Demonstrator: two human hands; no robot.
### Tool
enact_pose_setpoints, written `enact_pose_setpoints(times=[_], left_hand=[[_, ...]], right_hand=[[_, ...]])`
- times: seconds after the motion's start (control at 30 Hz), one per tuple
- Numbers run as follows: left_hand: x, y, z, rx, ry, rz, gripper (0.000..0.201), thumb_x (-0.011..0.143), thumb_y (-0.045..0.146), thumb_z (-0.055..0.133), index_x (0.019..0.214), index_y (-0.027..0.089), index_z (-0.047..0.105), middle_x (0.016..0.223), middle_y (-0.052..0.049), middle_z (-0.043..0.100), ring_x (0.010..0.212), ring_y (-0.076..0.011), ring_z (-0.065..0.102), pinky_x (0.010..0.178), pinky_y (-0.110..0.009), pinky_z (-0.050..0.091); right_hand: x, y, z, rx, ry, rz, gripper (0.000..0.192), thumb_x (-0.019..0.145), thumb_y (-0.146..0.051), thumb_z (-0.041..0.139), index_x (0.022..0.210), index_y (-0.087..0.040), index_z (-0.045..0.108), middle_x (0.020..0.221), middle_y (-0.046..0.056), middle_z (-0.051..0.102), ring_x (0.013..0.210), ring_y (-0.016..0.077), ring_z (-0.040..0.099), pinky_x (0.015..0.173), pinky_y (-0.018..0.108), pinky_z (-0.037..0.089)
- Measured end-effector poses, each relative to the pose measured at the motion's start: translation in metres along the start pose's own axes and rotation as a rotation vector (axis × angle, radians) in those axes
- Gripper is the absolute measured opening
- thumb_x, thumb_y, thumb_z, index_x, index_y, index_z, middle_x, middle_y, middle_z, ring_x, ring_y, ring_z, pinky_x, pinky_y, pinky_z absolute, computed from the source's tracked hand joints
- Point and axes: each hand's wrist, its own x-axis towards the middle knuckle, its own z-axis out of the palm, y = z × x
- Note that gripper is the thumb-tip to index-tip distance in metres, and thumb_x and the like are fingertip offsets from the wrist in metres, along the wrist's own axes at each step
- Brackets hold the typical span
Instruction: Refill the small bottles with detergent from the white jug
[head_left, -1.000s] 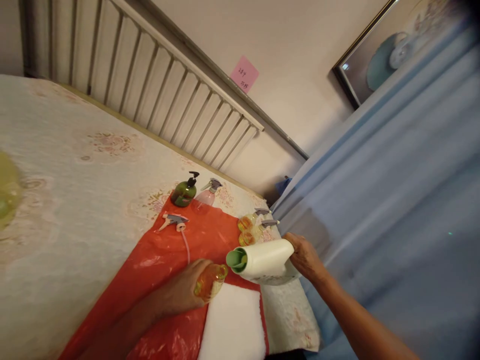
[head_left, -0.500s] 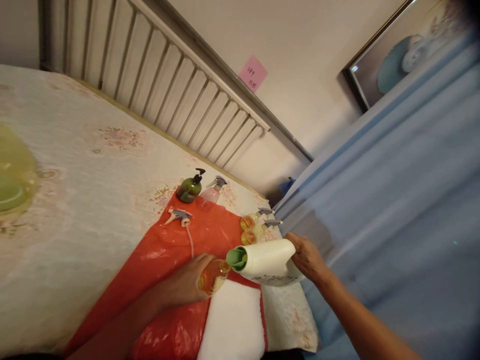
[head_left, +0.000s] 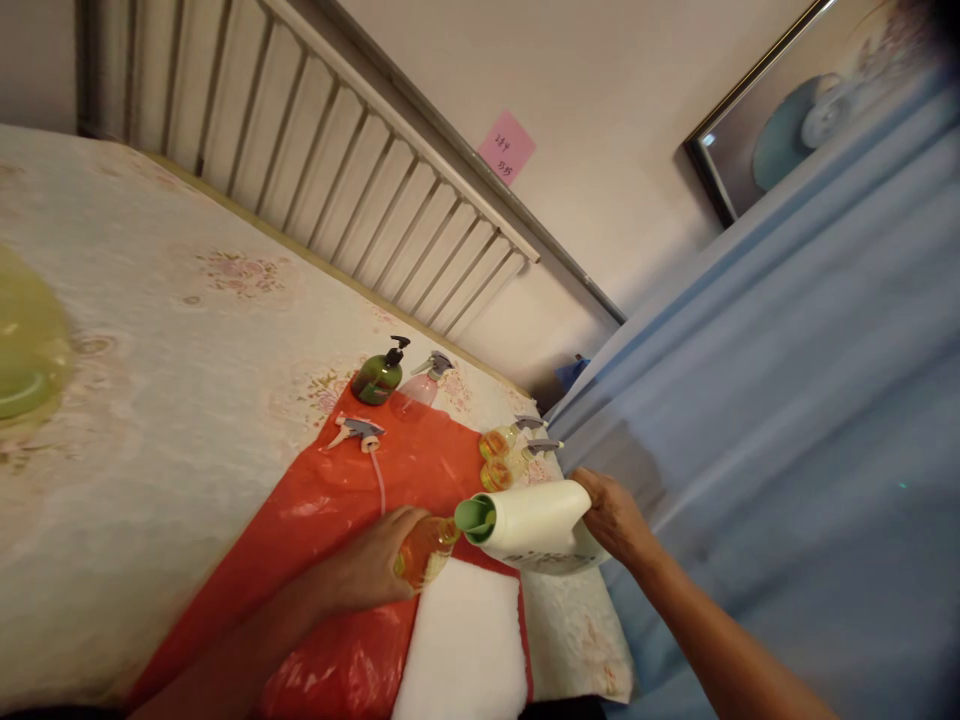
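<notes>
My left hand [head_left: 382,560] is wrapped round a clear spray bottle [head_left: 426,553] with orange liquid in it and no head on its neck. In my right hand [head_left: 611,512] is a large white jug [head_left: 544,520], gripped at its rear and tipped sideways. The jug's green spout [head_left: 475,518] meets or nearly meets the bottle's mouth; the exact contact is hard to see. A loose trigger spray head [head_left: 361,434] with its dip tube lies on the red plastic sheet [head_left: 427,440], left of the bottle. Under the hands lies a folded white towel [head_left: 465,645].
Behind the sheet stand a green pump bottle [head_left: 378,375] and a pink spray bottle [head_left: 421,388]. Two spray bottles with orange liquid [head_left: 496,474] are beyond the jug. A yellow translucent basin [head_left: 30,335] is at far left. A blue curtain [head_left: 795,400] hangs on the right, a radiator [head_left: 337,140] behind.
Almost nothing differs. Both hands, the bottle and the tipped jug hold nearly the same position; the whole view has shifted very slightly.
</notes>
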Motion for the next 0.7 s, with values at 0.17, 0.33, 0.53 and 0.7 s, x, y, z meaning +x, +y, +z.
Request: enact_pose_setpoints(times=[0.17,0.33,0.53,0.7], left_hand=[[-0.0001,0.0032,-0.0015,-0.031,0.004,0.023,0.04,0.072,0.043,0.069,0.108,0.027,0.06,0.112,-0.005,0.065,0.103,-0.0287,0.063,0.088,-0.036,0.051],[0.0,0.0026,-0.0002,-0.001,0.015,0.052,0.033,0.073,0.039,0.067,0.103,0.026,0.059,0.107,-0.003,0.066,0.1,-0.0268,0.063,0.087,-0.036,0.05],[0.001,-0.0012,0.0014,-0.009,0.022,0.04,0.036,0.074,0.037,0.068,0.106,0.027,0.057,0.11,-0.003,0.064,0.103,-0.0264,0.062,0.089,-0.037,0.05],[0.0012,-0.0003,0.0007,0.0,0.006,0.045,0.034,0.073,0.039,0.068,0.104,0.028,0.058,0.109,-0.002,0.065,0.101,-0.0242,0.062,0.088,-0.034,0.049]], right_hand=[[-0.0033,0.0025,0.0007,-0.082,-0.016,0.012,0.017,0.07,-0.006,0.043,0.071,-0.021,0.05,0.072,0.0,0.06,0.069,0.0156,0.053,0.062,0.023,0.033],[-0.0057,0.0054,0.0012,-0.127,-0.021,-0.004,0.02,0.07,-0.003,0.043,0.073,-0.021,0.051,0.074,0.001,0.06,0.071,0.016,0.053,0.066,0.023,0.033],[-0.0048,0.0052,-0.0021,-0.147,-0.041,-0.015,0.023,0.068,-0.001,0.042,0.074,-0.021,0.051,0.075,0.002,0.061,0.071,0.0163,0.054,0.066,0.024,0.034],[-0.0037,0.0055,-0.0038,-0.15,-0.045,-0.021,0.022,0.067,-0.002,0.041,0.073,-0.021,0.05,0.075,0.002,0.061,0.071,0.0166,0.054,0.068,0.025,0.034]])
